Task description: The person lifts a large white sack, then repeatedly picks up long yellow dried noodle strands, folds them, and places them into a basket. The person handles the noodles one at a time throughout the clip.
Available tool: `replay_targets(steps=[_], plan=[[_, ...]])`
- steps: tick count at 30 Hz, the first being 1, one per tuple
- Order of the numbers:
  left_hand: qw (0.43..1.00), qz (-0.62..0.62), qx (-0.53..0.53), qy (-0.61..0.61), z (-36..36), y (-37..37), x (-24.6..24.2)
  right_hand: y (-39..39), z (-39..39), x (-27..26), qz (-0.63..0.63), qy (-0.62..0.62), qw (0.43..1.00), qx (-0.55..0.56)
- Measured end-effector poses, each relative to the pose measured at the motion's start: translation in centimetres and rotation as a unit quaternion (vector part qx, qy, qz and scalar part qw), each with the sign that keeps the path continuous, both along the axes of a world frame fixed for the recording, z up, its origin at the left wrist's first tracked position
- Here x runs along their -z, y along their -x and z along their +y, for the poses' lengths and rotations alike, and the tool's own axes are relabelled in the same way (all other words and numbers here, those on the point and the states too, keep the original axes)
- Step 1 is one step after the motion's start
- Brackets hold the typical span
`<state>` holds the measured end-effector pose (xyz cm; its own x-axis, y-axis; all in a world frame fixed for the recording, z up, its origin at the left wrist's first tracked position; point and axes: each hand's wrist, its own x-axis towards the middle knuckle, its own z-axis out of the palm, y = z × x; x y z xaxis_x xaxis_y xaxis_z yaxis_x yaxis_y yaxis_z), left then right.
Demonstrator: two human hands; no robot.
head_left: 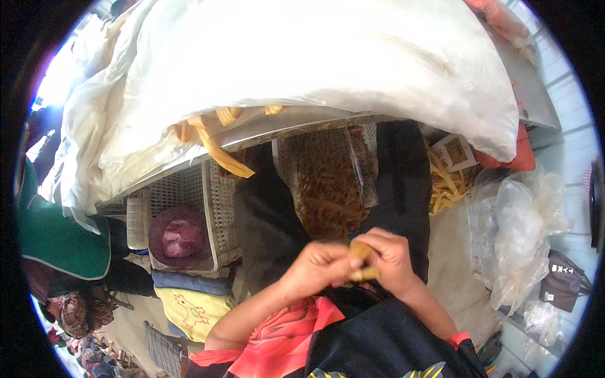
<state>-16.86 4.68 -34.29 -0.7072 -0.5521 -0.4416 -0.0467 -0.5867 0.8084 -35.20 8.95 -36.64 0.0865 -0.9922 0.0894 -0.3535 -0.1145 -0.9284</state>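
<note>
In front of my lap, my left hand (319,265) and my right hand (391,259) meet with bent fingers around a yellowish strip (360,253). The strip looks folded or looped between the fingertips, and motion blurs it. A small dark blue bit shows by the right fingers; I cannot tell what it is. Beyond the hands, between my dark-trousered legs, lies a clear plastic bag (326,189) of brown shredded material. A longer tan strip (222,153) hangs over the table edge, with shorter strip ends beside it under the white sheeting.
White plastic sheeting (302,56) covers the table ahead. At left stand a white plastic crate (222,212), a purple-red bowl (179,236) and a yellow cloth (191,302); a person in green (66,236) sits beyond. At right are yellow strips (444,186) and clear plastic bags (520,231).
</note>
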Motion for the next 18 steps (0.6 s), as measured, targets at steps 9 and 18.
replay_targets(steps=[9, 18], plan=[[0.997, 0.033, -0.062, 0.016, -1.7, -2.4, 4.9, 4.6, 0.3, -2.1, -0.298, -0.183, 0.932, 0.094], [0.966, -0.114, -0.224, -0.052, -5.5, -2.1, 7.5, 7.8, -5.3, 3.9, -0.310, -0.282, 0.887, 0.193]])
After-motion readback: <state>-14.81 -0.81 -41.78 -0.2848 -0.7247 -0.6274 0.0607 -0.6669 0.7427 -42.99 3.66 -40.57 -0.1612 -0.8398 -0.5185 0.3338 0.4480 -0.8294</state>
